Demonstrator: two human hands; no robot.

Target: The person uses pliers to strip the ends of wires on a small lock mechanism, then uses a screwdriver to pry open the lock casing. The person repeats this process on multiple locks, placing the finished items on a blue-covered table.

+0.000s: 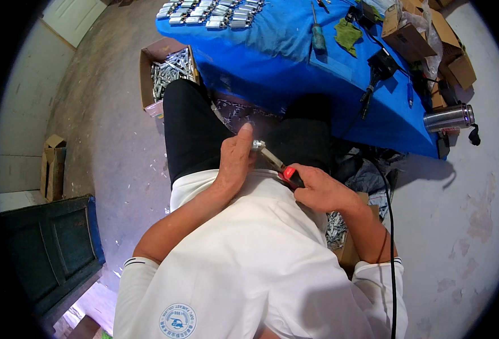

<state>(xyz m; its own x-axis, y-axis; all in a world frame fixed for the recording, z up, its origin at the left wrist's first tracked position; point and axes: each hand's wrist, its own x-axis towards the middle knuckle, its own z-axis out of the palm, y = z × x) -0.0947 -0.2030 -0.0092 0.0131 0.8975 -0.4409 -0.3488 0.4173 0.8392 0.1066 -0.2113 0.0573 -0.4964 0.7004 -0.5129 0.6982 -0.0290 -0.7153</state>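
Observation:
My left hand [236,160] is closed around a small silver metal part [257,145] above my lap, thumb pointing away from me. Only the part's rounded end shows past the fingers. In my closed right hand [324,191] is a flat-bladed hand tool [273,160] with a red and black handle. Its blade slants up to the left, and the tip meets or lies very near the metal part. Whether the two touch is hard to tell.
Rows of silver metal parts [215,12] lie on the blue-covered table [243,53], with a green-handled screwdriver [318,39] and a black adapter [382,63]. A carton [147,79] of metal pieces stands by my left knee. A steel flask [450,117] is at right; a black cable [391,237] hangs beside my right arm.

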